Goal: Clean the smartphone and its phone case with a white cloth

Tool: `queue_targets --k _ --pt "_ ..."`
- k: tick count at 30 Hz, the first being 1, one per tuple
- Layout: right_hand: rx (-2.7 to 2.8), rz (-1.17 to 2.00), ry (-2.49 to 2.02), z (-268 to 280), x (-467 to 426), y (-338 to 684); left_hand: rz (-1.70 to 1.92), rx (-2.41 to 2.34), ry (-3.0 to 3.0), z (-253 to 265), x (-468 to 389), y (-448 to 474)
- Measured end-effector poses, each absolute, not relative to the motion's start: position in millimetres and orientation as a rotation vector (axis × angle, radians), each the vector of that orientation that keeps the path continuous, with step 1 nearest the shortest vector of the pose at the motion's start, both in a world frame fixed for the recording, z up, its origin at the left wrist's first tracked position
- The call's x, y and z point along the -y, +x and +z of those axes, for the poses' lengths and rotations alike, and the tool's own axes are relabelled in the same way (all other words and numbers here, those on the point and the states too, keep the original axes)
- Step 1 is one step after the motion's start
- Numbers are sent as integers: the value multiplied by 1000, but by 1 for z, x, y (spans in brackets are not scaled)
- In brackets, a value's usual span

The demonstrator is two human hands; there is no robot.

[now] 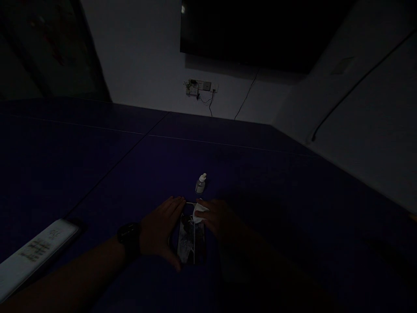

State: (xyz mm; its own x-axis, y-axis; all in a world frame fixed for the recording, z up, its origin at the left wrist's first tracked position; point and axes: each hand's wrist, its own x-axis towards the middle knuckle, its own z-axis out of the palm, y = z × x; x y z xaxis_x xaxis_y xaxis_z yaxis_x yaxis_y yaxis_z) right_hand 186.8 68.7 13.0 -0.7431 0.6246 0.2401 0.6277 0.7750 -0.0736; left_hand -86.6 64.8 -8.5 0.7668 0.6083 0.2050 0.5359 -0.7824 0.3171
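Observation:
A flat dark rectangular thing that looks like a phone [186, 243] lies on the dark blue surface in front of me, its face glossy with pale reflections. My left hand [162, 228], with a black watch on the wrist, rests along its left edge, fingers stretched out and thumb spread near the lower corner. In my right hand [216, 216] a small white cloth [199, 213] is pinched and pressed on the upper right of the panel. Just beyond stands a small clear dropper bottle [200, 184] with a white top. Dim light hides much of the right arm.
A long white box [34, 252] with printing lies at the lower left. At the back, sockets and cables [198, 87] are on the wall beneath a large dark screen [260, 34]. A black cable [358, 82] runs down the right wall.

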Motion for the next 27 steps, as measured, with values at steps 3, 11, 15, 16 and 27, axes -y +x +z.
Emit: queue_targets --k 3,11,15,16,27 --pt "2785 -30 -890 17 -70 186 440 -890 2723 -8 -65 -86" --pt "2793 -131 -745 7 -78 189 405 -906 2731 -9 -65 -86" --pt "2802 -142 -817 17 -77 192 397 -911 2719 -8 -65 -86" --pt "2817 -137 -809 19 -76 192 406 -912 2720 -8 -65 -86" --pt "2814 -198 -755 3 -89 194 459 -873 2756 -9 -64 -87"
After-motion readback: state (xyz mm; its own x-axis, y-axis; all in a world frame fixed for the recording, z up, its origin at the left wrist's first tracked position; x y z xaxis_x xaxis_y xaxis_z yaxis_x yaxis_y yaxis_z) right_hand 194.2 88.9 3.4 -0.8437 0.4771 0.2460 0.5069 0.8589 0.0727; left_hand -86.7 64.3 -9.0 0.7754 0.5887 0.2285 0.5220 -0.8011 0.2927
